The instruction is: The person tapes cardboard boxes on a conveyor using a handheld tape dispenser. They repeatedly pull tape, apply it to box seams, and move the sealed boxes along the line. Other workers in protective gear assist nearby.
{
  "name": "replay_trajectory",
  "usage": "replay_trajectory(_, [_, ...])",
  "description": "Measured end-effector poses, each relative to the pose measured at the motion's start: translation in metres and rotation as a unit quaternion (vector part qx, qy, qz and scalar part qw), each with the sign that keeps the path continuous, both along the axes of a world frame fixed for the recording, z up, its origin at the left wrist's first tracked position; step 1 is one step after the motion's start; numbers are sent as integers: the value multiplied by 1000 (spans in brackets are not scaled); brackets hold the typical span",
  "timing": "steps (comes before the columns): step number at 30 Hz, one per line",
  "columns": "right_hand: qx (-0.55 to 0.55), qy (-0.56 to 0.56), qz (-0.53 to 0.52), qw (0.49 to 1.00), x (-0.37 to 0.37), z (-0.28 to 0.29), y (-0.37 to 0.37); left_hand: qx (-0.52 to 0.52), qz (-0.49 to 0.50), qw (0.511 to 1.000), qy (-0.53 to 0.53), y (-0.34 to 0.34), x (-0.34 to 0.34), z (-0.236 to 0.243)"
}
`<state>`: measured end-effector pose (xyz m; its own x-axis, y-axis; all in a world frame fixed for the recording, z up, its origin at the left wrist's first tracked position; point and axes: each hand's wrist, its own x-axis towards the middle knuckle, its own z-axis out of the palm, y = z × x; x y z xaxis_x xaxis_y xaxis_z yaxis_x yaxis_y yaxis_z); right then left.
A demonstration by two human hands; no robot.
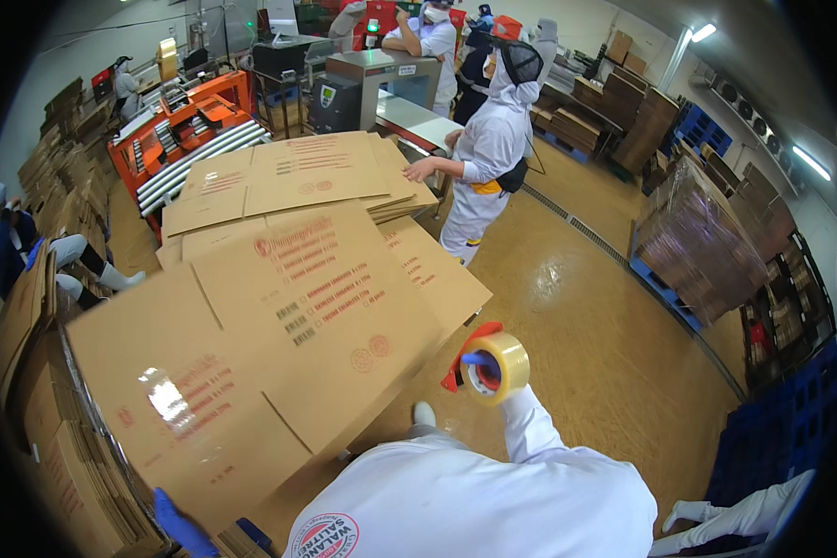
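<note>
Gloved right fingers [475,359] hold a glossy, round tape roll [513,361].

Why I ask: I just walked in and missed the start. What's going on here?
The person's right hand holds a red tape dispenser with a large roll, to the right of a large flat carton. Their blue-gloved left hand is at that carton's near edge; its grip is unclear. Beyond, a co-worker in white reaches a hand toward more flat cartons.

The tape dispenser [506,361] is right of the flat carton [237,339]; behind that lie stacked cartons [330,177], then the roller conveyor [200,163].
</note>
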<state>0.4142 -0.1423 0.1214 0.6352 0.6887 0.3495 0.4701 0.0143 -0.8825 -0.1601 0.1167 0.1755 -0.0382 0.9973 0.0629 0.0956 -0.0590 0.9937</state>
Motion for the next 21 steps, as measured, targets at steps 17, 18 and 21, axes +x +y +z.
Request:
replay_trajectory(17, [1,225,133,965,254,27,52,140,114,971,-156,36,310,143])
replay_trajectory(18, [29,186,98,977,261,14,50,142,94,974,-152,51,325,144])
replay_trajectory(21, [65,140,38,987,290,-23,40,109,55,976,-181,112,357,146])
